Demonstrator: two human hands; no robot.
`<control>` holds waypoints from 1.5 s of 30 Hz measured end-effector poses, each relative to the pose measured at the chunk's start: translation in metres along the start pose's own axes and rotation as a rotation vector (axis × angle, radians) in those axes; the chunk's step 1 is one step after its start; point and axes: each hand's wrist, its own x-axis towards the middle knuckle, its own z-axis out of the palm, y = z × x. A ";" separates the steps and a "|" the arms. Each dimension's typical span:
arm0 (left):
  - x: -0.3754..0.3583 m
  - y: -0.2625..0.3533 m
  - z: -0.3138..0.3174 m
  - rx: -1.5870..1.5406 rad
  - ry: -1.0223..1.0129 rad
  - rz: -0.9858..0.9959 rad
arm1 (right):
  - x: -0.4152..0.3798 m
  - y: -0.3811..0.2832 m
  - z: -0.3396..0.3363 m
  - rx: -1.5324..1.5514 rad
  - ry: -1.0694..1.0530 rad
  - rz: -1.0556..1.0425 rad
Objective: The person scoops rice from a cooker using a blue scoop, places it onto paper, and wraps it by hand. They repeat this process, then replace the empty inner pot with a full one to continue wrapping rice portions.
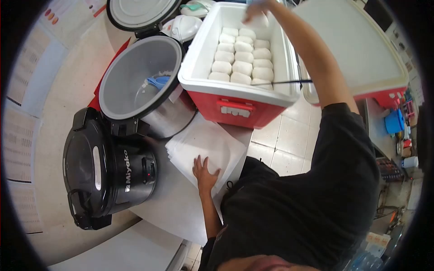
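Observation:
My left hand [206, 175] lies with fingers spread on a stack of white paper sheets [221, 140] on the table. Over the far end of a red and white cooler box [190, 72], my right hand [258, 10] is blurred. A white wrapped bundle [259, 21] is right at its fingers, seemingly held. Rows of similar white bundles [242, 67] fill much of the cooler's bottom. Left of the cooler stands an open rice cooker [131, 67] with a blue scoop [158, 82] and a little rice inside.
A closed black rice cooker [122, 180] stands at the table's left. The cooler's lid [361, 49] leans out to the right. White containers [183, 28] sit behind the open cooker. A counter with a blue container [394, 121] is at far right.

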 end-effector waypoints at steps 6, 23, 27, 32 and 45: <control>0.006 0.033 -0.016 0.102 -0.051 -0.239 | 0.043 0.008 0.064 -0.313 -0.130 -0.143; 0.099 0.010 -0.026 -0.090 0.435 -0.412 | 0.049 -0.040 0.007 -0.476 -0.212 0.033; 0.125 -0.018 -0.030 -0.363 0.614 -0.596 | -0.015 -0.185 -0.083 -0.488 0.322 -0.470; 0.150 -0.026 -0.044 -0.636 0.795 -0.737 | 0.021 -0.376 -0.039 -0.290 0.485 -1.488; 0.088 -0.184 0.312 -0.276 0.280 -0.668 | 0.123 -0.473 -0.016 -1.045 -0.003 -1.385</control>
